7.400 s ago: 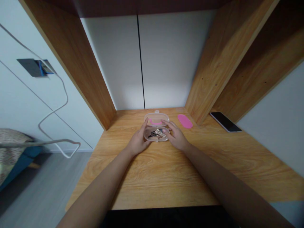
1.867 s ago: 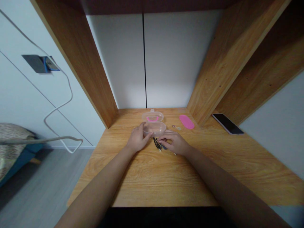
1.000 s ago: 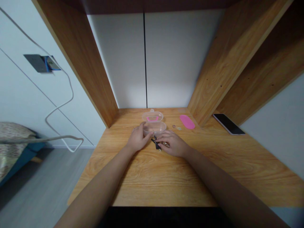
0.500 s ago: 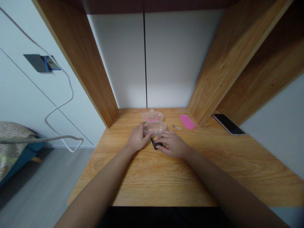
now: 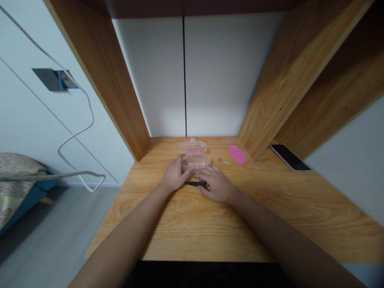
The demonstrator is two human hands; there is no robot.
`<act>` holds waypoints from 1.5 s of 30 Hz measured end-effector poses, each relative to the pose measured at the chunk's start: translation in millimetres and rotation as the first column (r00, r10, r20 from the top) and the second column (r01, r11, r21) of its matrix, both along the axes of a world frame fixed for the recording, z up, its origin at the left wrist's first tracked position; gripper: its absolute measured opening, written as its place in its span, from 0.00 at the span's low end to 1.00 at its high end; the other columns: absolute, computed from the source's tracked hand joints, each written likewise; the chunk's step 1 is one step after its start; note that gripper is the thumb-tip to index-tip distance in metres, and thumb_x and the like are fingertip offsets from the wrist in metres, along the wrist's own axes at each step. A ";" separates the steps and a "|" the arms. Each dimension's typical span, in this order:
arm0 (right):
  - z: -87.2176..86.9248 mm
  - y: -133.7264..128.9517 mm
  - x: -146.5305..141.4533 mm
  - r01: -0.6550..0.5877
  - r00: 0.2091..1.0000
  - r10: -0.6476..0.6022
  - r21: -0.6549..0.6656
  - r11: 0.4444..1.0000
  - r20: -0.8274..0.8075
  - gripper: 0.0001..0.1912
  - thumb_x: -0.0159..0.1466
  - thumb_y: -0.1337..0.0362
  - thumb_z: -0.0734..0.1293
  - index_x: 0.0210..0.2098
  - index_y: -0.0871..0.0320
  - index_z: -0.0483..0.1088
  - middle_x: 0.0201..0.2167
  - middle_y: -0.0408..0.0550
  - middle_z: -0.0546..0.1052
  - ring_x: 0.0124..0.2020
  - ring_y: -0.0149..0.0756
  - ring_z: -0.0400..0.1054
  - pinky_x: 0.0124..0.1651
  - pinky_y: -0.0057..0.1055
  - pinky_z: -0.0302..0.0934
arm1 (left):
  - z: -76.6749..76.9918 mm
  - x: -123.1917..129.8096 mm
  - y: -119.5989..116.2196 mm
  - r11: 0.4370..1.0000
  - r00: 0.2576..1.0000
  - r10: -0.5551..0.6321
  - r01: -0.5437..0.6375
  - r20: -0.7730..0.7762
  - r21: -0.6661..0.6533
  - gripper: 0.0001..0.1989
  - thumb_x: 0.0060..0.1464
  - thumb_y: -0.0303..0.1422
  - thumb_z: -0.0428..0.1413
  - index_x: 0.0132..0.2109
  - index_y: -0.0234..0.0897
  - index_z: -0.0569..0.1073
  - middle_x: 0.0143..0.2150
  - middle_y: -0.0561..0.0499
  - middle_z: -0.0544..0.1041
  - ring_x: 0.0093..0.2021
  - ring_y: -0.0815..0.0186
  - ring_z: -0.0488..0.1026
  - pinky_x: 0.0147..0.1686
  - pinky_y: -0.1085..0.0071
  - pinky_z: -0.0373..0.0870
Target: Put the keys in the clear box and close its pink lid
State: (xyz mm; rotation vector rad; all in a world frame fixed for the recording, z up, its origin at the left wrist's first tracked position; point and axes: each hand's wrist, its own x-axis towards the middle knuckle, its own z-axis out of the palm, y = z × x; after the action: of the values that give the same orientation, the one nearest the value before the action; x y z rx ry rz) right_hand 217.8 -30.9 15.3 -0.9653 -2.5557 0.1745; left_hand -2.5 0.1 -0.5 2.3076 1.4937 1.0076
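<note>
A clear plastic case (image 5: 198, 163) with rounded ends stands open on the wooden desk, its hinged lid (image 5: 193, 146) tipped back and bearing a pink handle. My left hand (image 5: 174, 175) grips the case's left end, thumb along the front wall and fingers at the far side. Just in front of the case, my right hand (image 5: 218, 185) pinches a black strap (image 5: 192, 184) with gold-coloured metal hardware at its right end. The strap reaches leftward to the left thumb; its exact kind is unclear. Right of the case lies a small metal ring with a pale attachment (image 5: 224, 161).
A pink oval piece (image 5: 237, 154) lies flat to the right of the ring. Farther right, a phone (image 5: 289, 157) rests by the upright wooden panel (image 5: 264, 108). A white cable (image 5: 90, 108) hangs at the left, beyond the desk's edge.
The black strap has swung from angled and bunched to nearly straight, its free end now pointing left. My right hand has shifted slightly toward me; the left hand keeps its grip on the case.
</note>
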 end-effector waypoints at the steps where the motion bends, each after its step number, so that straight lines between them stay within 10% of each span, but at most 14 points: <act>1: -0.1 0.1 0.4 -0.013 1.000 0.013 -0.010 1.000 -0.019 0.21 0.61 0.65 0.67 0.55 0.53 0.71 0.46 0.52 0.77 0.52 0.47 0.66 0.54 0.45 0.57 | 0.0 0.0 -0.2 1.000 1.000 0.001 -0.001 0.001 -0.003 0.31 0.62 0.49 0.52 0.64 0.34 0.61 0.58 0.36 0.74 0.56 0.50 0.73 0.56 0.54 0.68; 45: -10.9 6.5 4.3 -0.216 0.940 0.203 -0.017 0.976 -0.273 0.11 0.66 0.68 0.67 0.46 0.51 0.77 0.37 0.45 0.82 0.37 0.34 0.76 0.42 0.31 0.69 | -2.5 -0.2 1.4 1.000 1.000 0.004 -0.003 0.021 -0.006 0.32 0.61 0.50 0.53 0.64 0.33 0.61 0.59 0.37 0.74 0.57 0.50 0.73 0.57 0.54 0.68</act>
State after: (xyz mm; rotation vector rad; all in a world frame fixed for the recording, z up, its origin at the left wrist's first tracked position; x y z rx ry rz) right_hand 222.0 -24.4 4.4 -0.6323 -2.4027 0.4000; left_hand -2.7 1.5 -3.0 2.2843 1.4913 1.0237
